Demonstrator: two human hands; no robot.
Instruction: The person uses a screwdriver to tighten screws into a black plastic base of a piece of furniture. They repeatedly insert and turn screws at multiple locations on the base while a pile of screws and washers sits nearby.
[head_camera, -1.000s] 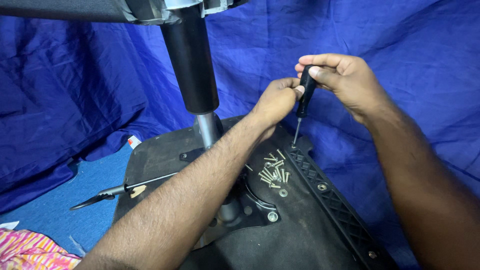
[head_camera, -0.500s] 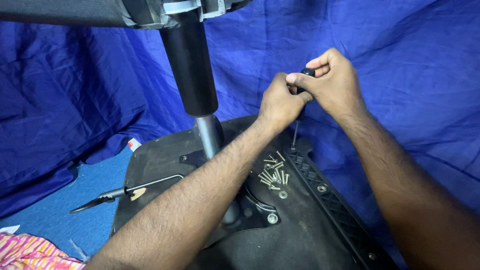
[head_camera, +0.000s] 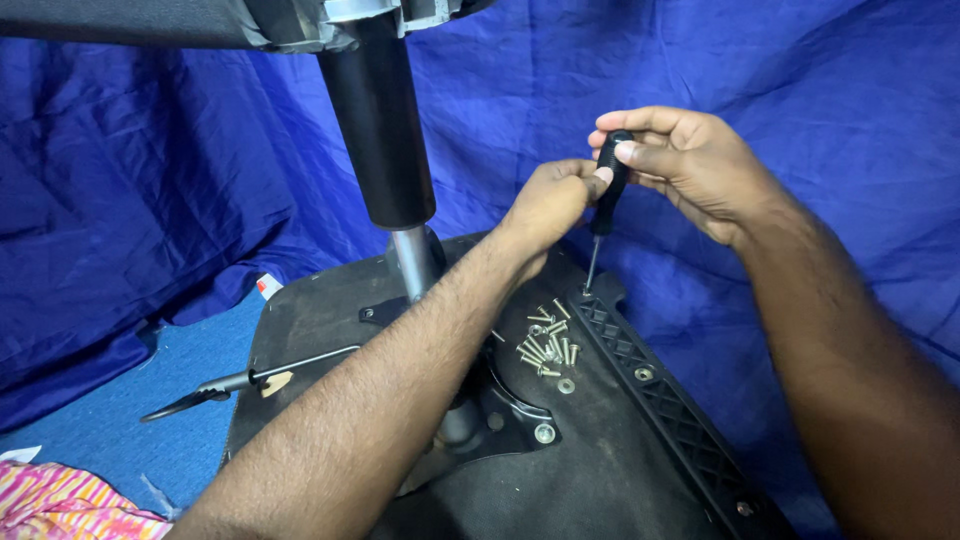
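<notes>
**Screwdriver set upright at the corner of the black rail**

Nearest the camera, both forearms reach in over the upturned chair base, a dark felt-like underside that carries everything here. Just below and left of the hands lies a small heap of loose screws, with a washer or two beside them, well clear of the tool tip.

The right hand is clamped on the top of the screwdriver, fingers and thumb wrapped round its black handle. The left hand is closed lightly on the lower handle from the side, fingertips touching it just under the right-hand grip. The tool stands nearly upright, tilted slightly, its thin shaft running down from the grip to the near corner of the black ribbed rail, where the tip meets what looks like a screw hole; the screw head itself is too small to make out.

To do this well, I judge the shaft should stay in line with the hole, with steady downward pressure from the right hand while the left only steadies, so the tip does not skip out.

Beyond and left of the grip rises the black gas cylinder, with blue cloth behind.
</notes>
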